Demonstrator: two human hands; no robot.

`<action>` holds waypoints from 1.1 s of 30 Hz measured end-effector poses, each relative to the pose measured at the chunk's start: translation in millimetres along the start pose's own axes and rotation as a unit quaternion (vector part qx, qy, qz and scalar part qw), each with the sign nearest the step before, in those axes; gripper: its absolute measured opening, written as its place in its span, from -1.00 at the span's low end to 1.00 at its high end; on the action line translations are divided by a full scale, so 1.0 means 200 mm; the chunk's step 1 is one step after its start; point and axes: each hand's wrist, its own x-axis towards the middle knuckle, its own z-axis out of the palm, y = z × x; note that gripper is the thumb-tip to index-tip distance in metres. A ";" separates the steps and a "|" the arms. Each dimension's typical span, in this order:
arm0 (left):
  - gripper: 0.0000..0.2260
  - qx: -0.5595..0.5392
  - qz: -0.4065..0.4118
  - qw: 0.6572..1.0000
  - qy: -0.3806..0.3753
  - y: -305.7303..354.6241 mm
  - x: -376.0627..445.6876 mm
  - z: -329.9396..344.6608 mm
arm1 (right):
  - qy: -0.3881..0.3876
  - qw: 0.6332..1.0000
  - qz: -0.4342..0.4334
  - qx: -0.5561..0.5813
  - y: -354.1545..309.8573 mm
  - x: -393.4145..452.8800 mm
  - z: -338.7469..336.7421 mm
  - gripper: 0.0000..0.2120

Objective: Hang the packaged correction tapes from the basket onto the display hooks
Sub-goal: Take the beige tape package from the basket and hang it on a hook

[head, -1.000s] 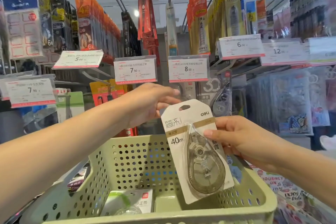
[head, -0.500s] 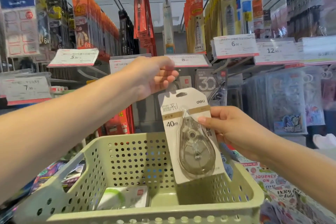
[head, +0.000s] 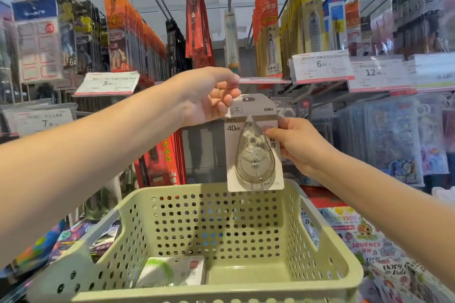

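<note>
A packaged correction tape (head: 253, 155) with a grey card marked 40m hangs upright in front of the display, above the pale green perforated basket (head: 221, 216). My right hand (head: 295, 145) grips its right edge. My left hand (head: 209, 96) pinches a flipped-up price tag (head: 261, 80) just above the card's hang hole. The hook behind the tag is hidden. Another packaged correction tape (head: 172, 272), white and green, lies on the basket floor.
Rows of hooks hold hanging stationery packs above and to both sides, with price tags (head: 322, 66) along their fronts. Red packs (head: 162, 162) hang left of the held card. Stickers and notebooks (head: 369, 248) lie on the shelf beside the basket.
My right hand raised the tape from basket level up to the hook row. My left hand lifted the 8.00 price tag from hanging flat to tipped up.
</note>
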 end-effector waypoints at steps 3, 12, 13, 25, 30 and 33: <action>-0.85 0.003 -0.003 1.000 -0.002 0.00 0.00 -0.01 | 0.008 1.000 -0.004 -0.007 0.00 0.04 0.00 -0.78; -0.87 0.010 -0.003 1.000 -0.001 0.00 0.01 0.00 | -0.020 0.999 0.026 0.036 0.01 0.11 0.00 -0.77; -0.88 0.010 -0.001 1.000 0.000 0.00 0.01 0.00 | -0.022 0.999 0.030 0.033 0.01 0.11 0.00 -0.75; -0.94 0.004 -0.005 1.000 0.001 -0.02 0.01 0.00 | 0.021 0.994 0.095 -0.052 0.10 0.28 0.04 -0.73; -0.80 0.010 -0.001 1.000 0.001 -0.04 0.01 0.00 | 0.049 0.991 0.110 -0.061 0.15 0.38 0.07 -0.86; -0.78 0.017 0.000 1.000 -0.001 -0.05 0.02 -0.01 | 0.029 0.993 0.082 -0.080 0.19 0.43 0.08 -0.78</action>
